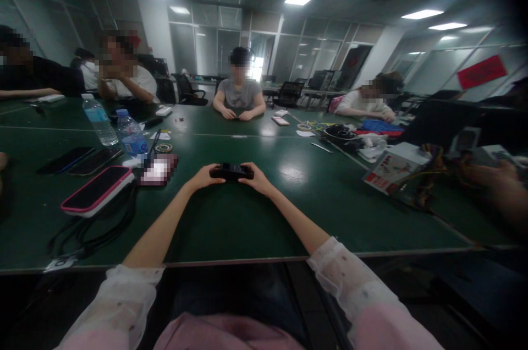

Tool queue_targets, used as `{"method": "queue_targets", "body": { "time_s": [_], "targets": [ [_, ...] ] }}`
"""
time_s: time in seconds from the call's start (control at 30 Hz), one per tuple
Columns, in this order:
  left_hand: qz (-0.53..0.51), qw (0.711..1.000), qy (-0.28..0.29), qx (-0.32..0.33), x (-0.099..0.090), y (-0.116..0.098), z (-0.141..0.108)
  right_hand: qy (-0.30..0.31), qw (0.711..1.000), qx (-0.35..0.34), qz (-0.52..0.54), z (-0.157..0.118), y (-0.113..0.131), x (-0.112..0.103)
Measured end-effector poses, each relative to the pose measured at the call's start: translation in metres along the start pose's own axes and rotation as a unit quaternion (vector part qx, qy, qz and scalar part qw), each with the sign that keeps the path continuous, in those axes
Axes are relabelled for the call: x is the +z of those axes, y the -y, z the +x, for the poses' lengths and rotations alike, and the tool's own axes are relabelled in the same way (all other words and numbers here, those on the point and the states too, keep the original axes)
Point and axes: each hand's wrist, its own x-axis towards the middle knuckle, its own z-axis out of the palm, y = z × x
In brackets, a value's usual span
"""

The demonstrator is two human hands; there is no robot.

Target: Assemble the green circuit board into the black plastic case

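Observation:
Straight ahead of me, a small black boxy object (231, 171) is held level at the green table, with its kind too dark to make out. My left hand (205, 177) is closed on its left end, thumb on the near side. At the opposite end, my right hand (259, 179) grips it the same way. Whether the object rests on the tabletop or is held just above it, I cannot tell.
Left on the green table (231, 231) are a pink-rimmed device (99, 187) with black cables, two dark phones, a blue-labelled water bottle (99, 121) and a blue-capped bottle (132, 135). Right are a metal box (396, 168) with wires and another person's blurred hand (495, 174). Several people sit around.

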Motion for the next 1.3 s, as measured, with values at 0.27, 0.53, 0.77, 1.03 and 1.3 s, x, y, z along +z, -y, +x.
{"method": "queue_targets", "body": {
  "time_s": [0.27,0.53,0.77,1.03,1.3],
  "targets": [
    [-0.004,1.000,-0.002,0.005,0.002,-0.001,-0.001,-0.020,1.000,0.005,0.020,0.001,0.000,0.000],
    [-0.008,1.000,-0.005,-0.001,0.001,0.004,0.001,-0.032,0.998,0.014,0.049,0.001,0.002,0.000],
    [-0.022,1.000,0.006,-0.002,0.002,0.007,0.003,-0.108,0.989,0.019,0.101,0.008,0.005,-0.011],
    [-0.024,1.000,0.018,-0.005,-0.001,0.003,0.001,-0.318,0.942,0.077,-0.073,0.013,-0.030,-0.051],
    [-0.028,0.999,0.026,-0.003,0.000,0.002,0.001,-0.307,0.903,0.149,-0.261,0.006,-0.049,-0.063]
  ]
}}
